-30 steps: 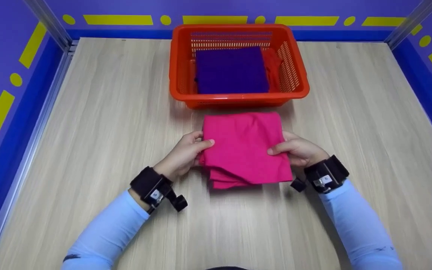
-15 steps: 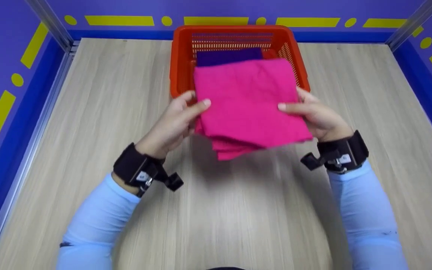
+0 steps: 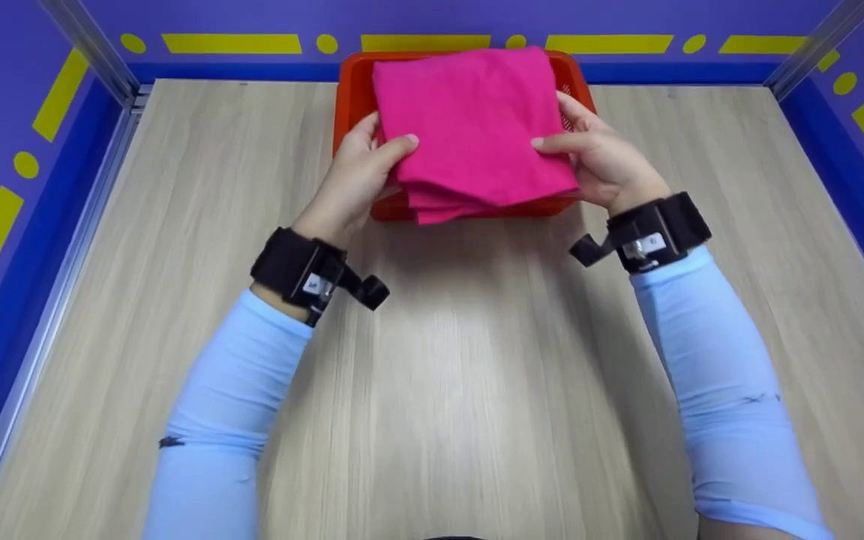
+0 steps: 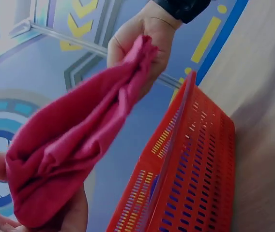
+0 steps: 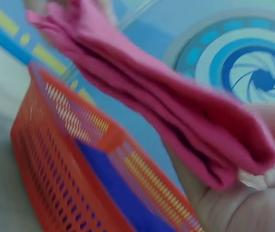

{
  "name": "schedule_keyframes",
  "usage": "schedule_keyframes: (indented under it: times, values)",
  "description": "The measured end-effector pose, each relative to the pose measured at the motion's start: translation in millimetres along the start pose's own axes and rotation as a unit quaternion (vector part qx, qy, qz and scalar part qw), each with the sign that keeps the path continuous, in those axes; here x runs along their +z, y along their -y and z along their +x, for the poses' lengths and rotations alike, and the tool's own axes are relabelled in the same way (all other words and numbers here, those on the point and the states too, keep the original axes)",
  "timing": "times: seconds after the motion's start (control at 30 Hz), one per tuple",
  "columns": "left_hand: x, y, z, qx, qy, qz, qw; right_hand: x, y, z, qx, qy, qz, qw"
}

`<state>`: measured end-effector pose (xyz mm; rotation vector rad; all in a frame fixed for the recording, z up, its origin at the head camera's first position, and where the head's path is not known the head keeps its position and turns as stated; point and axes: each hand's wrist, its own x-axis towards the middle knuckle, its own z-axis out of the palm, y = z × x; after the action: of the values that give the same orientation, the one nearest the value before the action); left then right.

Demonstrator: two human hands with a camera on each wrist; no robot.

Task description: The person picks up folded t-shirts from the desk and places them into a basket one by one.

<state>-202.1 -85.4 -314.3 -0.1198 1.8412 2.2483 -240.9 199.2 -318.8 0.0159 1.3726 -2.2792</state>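
Note:
A folded pink cloth (image 3: 469, 124) hangs over the red plastic basket (image 3: 349, 97), covering most of its opening in the head view. My left hand (image 3: 353, 169) grips its left edge, thumb on top and fingers beneath. At the opposite edge my right hand (image 3: 608, 157) holds it the same way. Both wrist views show several folded layers of the pink cloth (image 4: 74, 140), held above the basket's rim. Inside the basket, a blue-purple folded cloth (image 5: 120, 186) shows in the right wrist view; the pink cloth hides it from the head camera.
The basket stands on a wood-grain table (image 3: 432, 375) near its far edge. Behind it rises a blue-purple wall panel (image 3: 237, 19) with yellow marks, and similar panels flank the table. Black wrist camera mounts (image 3: 304, 274) sit on both wrists.
Both hands have lifted the pink cloth from in front of the basket and carried it forward over the opening. The blue-purple cloth inside is now covered in the head view.

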Motion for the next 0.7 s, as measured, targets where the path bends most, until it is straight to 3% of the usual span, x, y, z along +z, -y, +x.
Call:
schedule_keyframes:
  times: [0.13,0.23,0.4,0.57,0.7]
  values:
    - [0.1,0.9,18.1,-0.005,-0.005,0.037,0.9993,-2,0,20.7,0.025,-0.058,0.002,0.9980]
    - [-1.2,5.3,34.6,-0.013,-0.018,0.121,0.9925,-6,-1,31.2,0.032,-0.085,0.000,0.9958]
    - [-4.4,15.2,56.5,-0.015,-0.041,0.274,0.9607,-10,-4,44.9,0.031,-0.127,-0.040,0.9906]
    - [-2.2,25.2,68.7,0.006,-0.034,0.345,0.9379,-13,-9,53.0,0.040,-0.162,-0.123,0.9783]
    - [1.7,28.8,73.1,0.032,-0.018,0.408,0.9122,-15,-11,56.2,0.042,-0.167,-0.176,0.9692]
